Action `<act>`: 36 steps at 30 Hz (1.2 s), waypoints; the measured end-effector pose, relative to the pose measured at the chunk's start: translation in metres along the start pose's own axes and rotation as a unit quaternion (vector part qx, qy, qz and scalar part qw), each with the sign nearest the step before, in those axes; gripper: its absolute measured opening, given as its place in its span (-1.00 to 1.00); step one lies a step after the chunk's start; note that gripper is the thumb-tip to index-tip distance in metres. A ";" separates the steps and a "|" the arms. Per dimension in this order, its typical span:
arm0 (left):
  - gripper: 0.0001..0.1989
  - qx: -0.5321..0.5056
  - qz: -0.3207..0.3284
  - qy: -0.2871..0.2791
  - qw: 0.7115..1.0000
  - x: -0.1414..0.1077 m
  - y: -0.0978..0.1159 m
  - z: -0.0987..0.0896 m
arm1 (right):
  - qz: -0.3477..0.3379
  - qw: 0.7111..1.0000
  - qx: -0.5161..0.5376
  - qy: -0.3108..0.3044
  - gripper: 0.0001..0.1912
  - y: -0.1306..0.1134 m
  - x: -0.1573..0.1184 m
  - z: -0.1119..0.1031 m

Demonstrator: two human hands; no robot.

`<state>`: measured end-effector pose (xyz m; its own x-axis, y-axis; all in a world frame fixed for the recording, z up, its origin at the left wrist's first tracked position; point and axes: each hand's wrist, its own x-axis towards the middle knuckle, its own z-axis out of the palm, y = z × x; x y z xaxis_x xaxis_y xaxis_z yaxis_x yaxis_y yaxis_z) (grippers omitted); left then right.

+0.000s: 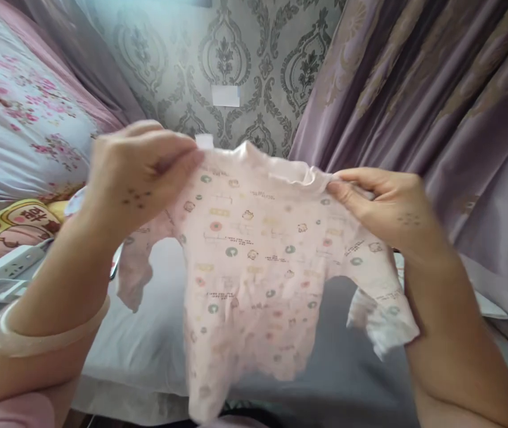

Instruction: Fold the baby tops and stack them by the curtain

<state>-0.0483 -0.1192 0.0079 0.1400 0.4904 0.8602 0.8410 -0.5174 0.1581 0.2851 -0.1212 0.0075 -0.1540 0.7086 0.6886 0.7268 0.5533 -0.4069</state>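
Pale pink cloth, printed with small animals, green rings and lines of dark lettering, makes up the little long-sleeved garment (254,261) held up in front of the person, between both hands and above a grey cloth-covered surface (147,356). The left hand (140,169) has its fingers (182,145) pinched narrow on one shoulder of the garment; the right hand (387,202) has its fingers (347,184) closed in the same way on the other shoulder, just beside the collar (280,172). Both sleeves of the garment dangle, and its lower part hangs loose, reaching furthest down on the left. Small dark dots mark the back of each hand, and a pale bangle (49,343) circles the left forearm. Near the left fingers a small white tab (204,141) shows above the shoulder; whether it is attached cannot be told. Beyond the left forearm lie a white power strip (13,267) and a yellow and pink cushion (26,223), with white floral fabric (35,119) above them. Purple curtains (382,77) hang on the right, and a white card (226,96) is on the patterned wallpaper (224,53).
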 end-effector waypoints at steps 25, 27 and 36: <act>-0.64 0.062 -0.160 -0.402 0.900 -0.088 -0.116 0.237 | 0.166 0.915 -0.156 -0.333 -0.64 0.170 -0.013 0.208; -0.65 0.069 -0.154 -0.405 0.899 -0.080 -0.119 0.244 | 0.173 0.911 -0.164 -0.335 -0.64 0.176 -0.007 0.215; -0.64 0.070 -0.130 -0.422 0.894 -0.067 -0.125 0.290 | 0.200 0.895 -0.200 -0.344 -0.61 0.206 0.005 0.218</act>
<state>-0.0114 0.1157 -0.2105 0.2246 0.9669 0.1210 0.9517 -0.2444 0.1857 0.2886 0.0922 -0.2034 -0.1032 0.9932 -0.0537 0.9765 0.0908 -0.1956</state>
